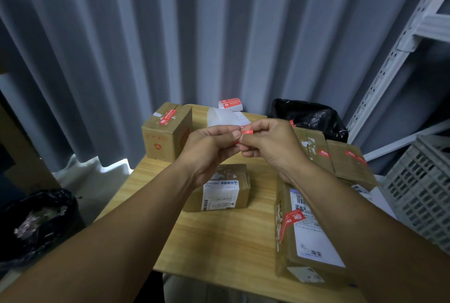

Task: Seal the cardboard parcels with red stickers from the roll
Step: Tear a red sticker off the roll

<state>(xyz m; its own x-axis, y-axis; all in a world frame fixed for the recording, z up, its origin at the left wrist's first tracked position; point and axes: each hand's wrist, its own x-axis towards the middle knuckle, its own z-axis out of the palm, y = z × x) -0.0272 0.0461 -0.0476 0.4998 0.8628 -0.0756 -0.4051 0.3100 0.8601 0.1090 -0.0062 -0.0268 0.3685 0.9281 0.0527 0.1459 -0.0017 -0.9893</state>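
The left hand and the right hand pinch a small red paper sticker between them, lying crosswise over the small brown cardboard parcel.

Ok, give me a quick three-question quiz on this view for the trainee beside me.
1. True or false: the left hand and right hand both pinch one red sticker.
2. Where does the sticker roll sit? A: at the far edge of the table; B: in the left hand; C: in the right hand.
3. Which parcel shows no red sticker on its visible faces?
Key: 1 true; 2 A; 3 the small middle parcel, below the hands.
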